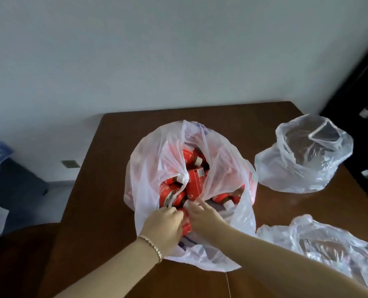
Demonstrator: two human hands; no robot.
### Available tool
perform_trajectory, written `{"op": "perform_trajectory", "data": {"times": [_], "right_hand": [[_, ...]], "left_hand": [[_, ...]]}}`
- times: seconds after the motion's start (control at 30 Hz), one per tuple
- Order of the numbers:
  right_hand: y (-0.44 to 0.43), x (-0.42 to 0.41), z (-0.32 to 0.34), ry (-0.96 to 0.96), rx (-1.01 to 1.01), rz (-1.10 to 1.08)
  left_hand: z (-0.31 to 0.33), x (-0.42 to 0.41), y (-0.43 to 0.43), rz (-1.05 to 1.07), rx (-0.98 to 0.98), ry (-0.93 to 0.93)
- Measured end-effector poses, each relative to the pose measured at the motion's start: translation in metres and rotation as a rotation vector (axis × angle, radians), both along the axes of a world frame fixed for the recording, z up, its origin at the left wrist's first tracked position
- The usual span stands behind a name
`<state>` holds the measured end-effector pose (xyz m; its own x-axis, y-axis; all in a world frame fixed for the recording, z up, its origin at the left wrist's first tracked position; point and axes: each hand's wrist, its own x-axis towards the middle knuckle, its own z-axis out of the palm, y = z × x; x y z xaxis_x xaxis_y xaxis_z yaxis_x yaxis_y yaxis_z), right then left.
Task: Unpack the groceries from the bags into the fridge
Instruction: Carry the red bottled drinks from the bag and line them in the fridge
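While my left hand (163, 224) pinches the thin white plastic bag (157, 147) on the brown wooden table (88, 211) | right hand (202, 216) fingers apart, reaching the red-labelled white-capped bottles (191, 181) | step: first pickup | next: firm grip, fridge unseen.

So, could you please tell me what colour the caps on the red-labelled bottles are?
White: the bottle caps look white, seen in the head view inside the open bag.

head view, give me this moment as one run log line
stage: unpacking | left hand: gripping red bottle in full bag | right hand: fingers at bag opening, nothing clearly held | table: two other bags look empty | fridge: unseen
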<state>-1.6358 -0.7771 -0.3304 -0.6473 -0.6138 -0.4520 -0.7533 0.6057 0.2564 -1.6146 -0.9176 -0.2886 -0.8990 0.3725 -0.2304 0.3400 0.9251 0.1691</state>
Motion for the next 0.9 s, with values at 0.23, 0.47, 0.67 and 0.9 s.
{"op": "perform_trajectory", "data": {"times": [0.23,0.47,0.67,0.9], "right_hand": [[0.068,-0.039,0.02,0.213,-0.416,-0.429],[0.079,-0.02,0.008,0.418,-0.486,-0.727],[0.091,-0.028,0.005,0.503,-0.642,-0.49],[0.025,-0.021,-0.022,-0.354,-0.501,-0.526]], "left_hand": [[-0.04,-0.043,0.037,-0.192,-0.078,-0.115],[-0.065,-0.056,0.066,-0.237,-0.369,-0.215],[-0.039,-0.049,0.039,-0.125,-0.221,-0.17],[-0.022,-0.027,-0.006,0.079,0.026,-0.123]]}}
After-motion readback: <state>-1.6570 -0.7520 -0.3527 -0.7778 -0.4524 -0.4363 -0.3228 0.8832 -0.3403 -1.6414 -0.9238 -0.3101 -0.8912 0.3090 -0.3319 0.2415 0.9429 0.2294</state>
